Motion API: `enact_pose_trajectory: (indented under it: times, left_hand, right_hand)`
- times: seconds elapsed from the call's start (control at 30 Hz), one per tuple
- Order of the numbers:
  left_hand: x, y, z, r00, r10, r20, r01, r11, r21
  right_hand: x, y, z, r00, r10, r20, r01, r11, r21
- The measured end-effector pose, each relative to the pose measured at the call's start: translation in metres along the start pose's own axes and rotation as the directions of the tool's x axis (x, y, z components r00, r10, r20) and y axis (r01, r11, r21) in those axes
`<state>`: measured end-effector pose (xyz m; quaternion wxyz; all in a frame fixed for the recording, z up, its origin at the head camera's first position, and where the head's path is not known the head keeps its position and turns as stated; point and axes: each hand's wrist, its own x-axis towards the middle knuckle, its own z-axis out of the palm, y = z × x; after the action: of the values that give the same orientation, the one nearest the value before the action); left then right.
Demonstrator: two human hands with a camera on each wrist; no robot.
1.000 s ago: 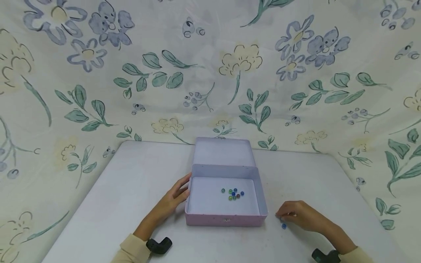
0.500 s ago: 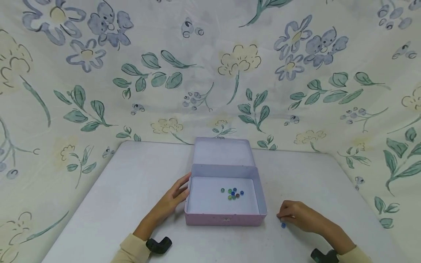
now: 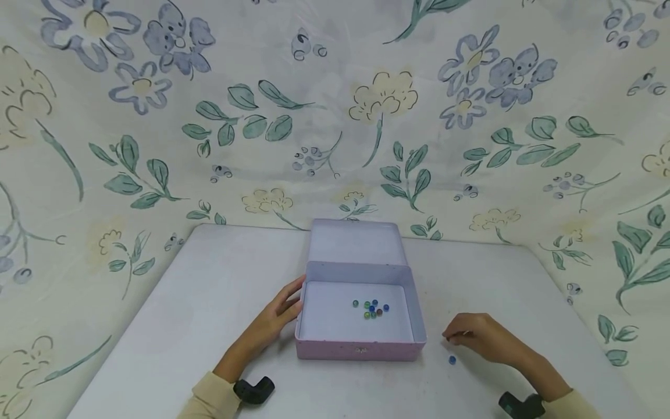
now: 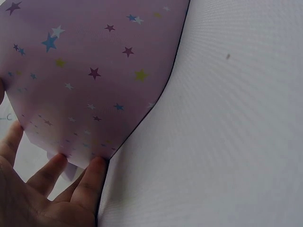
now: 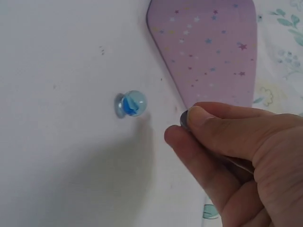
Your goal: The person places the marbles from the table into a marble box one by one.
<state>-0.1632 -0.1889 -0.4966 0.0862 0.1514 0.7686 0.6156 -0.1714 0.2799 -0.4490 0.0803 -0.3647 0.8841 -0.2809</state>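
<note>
A pink metal box, printed with small stars, stands with its lid tipped back. Several marbles, green, blue and one brown, lie on its floor. Against the box's left side rest the fingertips of my left hand, its fingers fairly straight. To the right of the box, my right hand is just above the table. In the right wrist view, thumb and fingers pinch a dark marble, mostly hidden by the fingertips. A clear marble with a blue swirl lies apart from that hand on the table.
The white table bears the box and the loose marble. A floral cloth hangs behind it and along both sides. Dark wrist devices sit at both cuffs.
My right hand has lifted slightly off the table with a marble between its fingers, leaving the blue one more exposed. The left hand and the box have stayed put.
</note>
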Motion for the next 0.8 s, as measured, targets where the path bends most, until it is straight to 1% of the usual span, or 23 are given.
enact_pose_trajectory:
  times: [0.27,0.43,0.57,0.63,0.8]
  left_hand:
    - [0.001,-0.001,0.0,1.0,0.007,-0.007,-0.007,0.999,0.032]
    - [0.0,-0.001,-0.001,1.0,0.008,-0.011,-0.007,1.0,0.028]
    - [0.001,-0.002,-0.003,1.0,0.016,-0.001,-0.016,1.0,0.02]
    - [0.001,-0.002,-0.003,1.0,0.016,0.002,-0.016,1.0,0.018]
    - [0.001,-0.002,-0.002,1.0,0.014,0.011,-0.014,1.0,0.011]
  right_hand:
    - [0.008,-0.008,-0.013,0.999,0.001,-0.039,0.002,0.998,0.069]
    - [0.017,-0.017,-0.023,0.998,-0.036,-0.059,0.041,0.995,0.092]
    - [0.027,-0.025,-0.03,0.991,-0.101,-0.093,0.108,0.991,0.076]
    - [0.033,-0.028,-0.031,0.988,-0.119,-0.1,0.126,0.99,0.065]
    - [0.049,-0.037,-0.034,0.989,-0.126,-0.078,0.13,0.99,0.05]
